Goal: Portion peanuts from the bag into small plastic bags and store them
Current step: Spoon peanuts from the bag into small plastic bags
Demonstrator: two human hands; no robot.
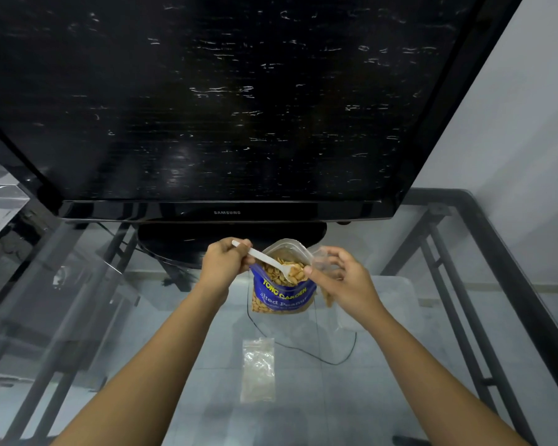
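Note:
A blue peanut bag (281,294) stands open on the glass table, full of peanuts. My left hand (223,265) grips the handle of a white plastic spoon (264,257), whose bowl holds peanuts over the bag's mouth. My right hand (342,278) pinches a small clear plastic bag (324,257) at its rim, right beside the peanut bag; some peanuts show through its bottom near my palm. Another small clear plastic bag (258,370) lies flat on the table nearer to me.
A black television (226,212) on a round stand rises just behind the peanut bag. The glass table (432,317) has a dark metal frame at right. A thin black cable (335,362) curves below the glass. Clear plastic items sit at far left.

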